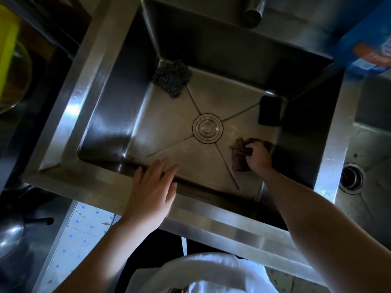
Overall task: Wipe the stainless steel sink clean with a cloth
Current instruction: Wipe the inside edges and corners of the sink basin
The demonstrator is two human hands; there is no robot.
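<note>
The stainless steel sink (pixel 99 115) fills the middle of the view, a deep square basin with a round drain (pixel 207 128) at its centre. A dark brown cloth (pixel 240 154) lies crumpled on the basin floor, right of the drain near the right wall. My right hand (pixel 259 156) reaches down into the basin and grips the cloth, pressing it on the floor. My left hand (pixel 153 187) rests flat on the sink's near rim, fingers spread, holding nothing.
A steel wool scourer (pixel 171 78) sits in the basin's far left corner. A dark sponge (pixel 270 111) leans at the right wall. The faucet (pixel 252 11) hangs over the far edge. A blue packet (pixel 368 37) stands at the far right, above a second basin (pixel 370 157).
</note>
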